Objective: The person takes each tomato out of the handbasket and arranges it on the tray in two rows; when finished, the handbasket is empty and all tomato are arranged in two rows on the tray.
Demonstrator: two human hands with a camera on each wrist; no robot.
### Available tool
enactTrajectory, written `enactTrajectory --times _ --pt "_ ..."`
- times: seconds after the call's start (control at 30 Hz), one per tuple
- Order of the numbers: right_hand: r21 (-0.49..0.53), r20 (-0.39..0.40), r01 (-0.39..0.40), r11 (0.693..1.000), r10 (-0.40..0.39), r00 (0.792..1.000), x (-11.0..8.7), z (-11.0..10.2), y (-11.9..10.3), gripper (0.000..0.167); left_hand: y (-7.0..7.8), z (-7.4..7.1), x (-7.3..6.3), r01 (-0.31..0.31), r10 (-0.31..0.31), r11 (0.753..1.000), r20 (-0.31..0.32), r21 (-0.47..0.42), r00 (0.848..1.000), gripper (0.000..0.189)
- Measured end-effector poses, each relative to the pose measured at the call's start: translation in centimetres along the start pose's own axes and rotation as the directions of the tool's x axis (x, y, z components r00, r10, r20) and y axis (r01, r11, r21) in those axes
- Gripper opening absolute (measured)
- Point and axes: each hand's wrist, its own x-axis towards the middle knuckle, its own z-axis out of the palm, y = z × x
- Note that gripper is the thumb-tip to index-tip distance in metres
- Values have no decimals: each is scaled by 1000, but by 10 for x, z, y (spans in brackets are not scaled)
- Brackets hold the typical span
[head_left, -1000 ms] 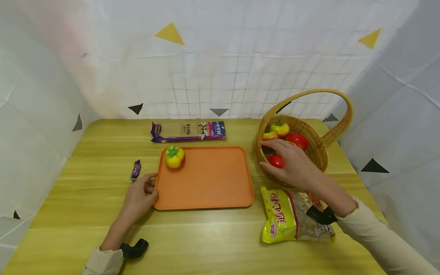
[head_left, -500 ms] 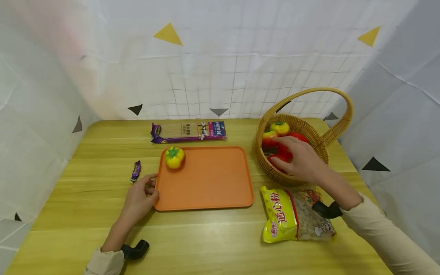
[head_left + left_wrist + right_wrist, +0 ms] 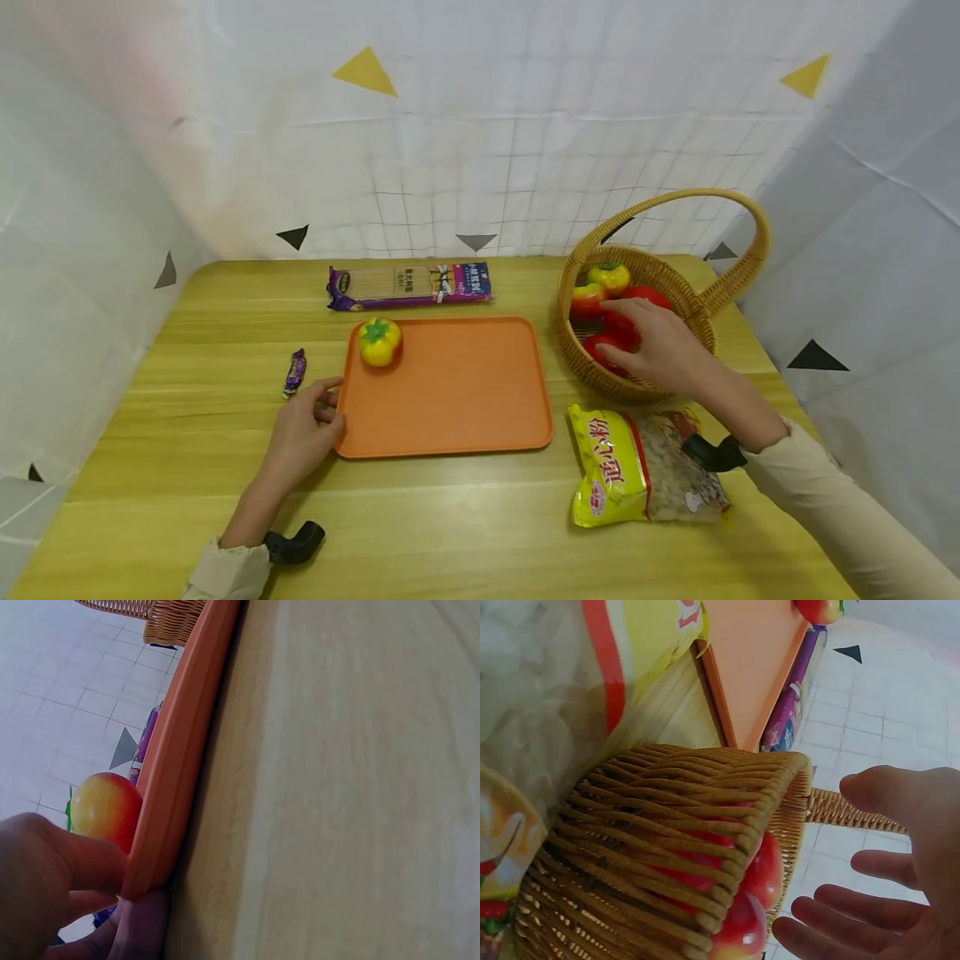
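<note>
A white backdrop sheet [image 3: 480,150] marked with yellow and dark triangles is hung behind a wood-grain worktop [image 3: 450,533]. On the right, a wicker basket [image 3: 600,379] with a tall arched handle is set, and at the centre an orange rectangular tray [image 3: 465,383] is laid flat. A yellow macaroni bag [image 3: 652,462] is seen on the basket's near side; a purple-ended spaghetti pack [image 3: 408,285] is placed along the tray's far edge. The right hand [image 3: 660,342] is held over the basket, its grip spread wide about the red fruit [image 3: 621,330] lying inside; whether any is touched cannot be told. The left hand [image 3: 303,425] is rested at the tray's left edge, thumb and bent fingers set against the rim; whether it is pinched by that grip cannot be told. Yellow-and-red fruit [image 3: 609,281] is nestled toward the basket's far side, and one green-topped persimmon-like fruit [image 3: 380,342] is displayed in the tray's far left corner. A purple-wrapped candy [image 3: 295,372] is shown left of the tray, just beyond the left hand.
</note>
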Motion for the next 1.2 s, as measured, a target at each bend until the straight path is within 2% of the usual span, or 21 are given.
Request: enactTrajectory --times 0.27,0.6,1.2 --pt "-13 57 -33 999 34 998 0 7 8 57 -3 0 0 2 -2 1000 4 7 1000 52" --pt "-22 -23 -29 999 29 999 0 5 20 51 -7 2 0 7 -7 1000 0 15 1000 52" --pt "-70 -10 -147 987 147 989 4 1 43 56 -6 1 0 12 -12 1000 5 -11 1000 52"
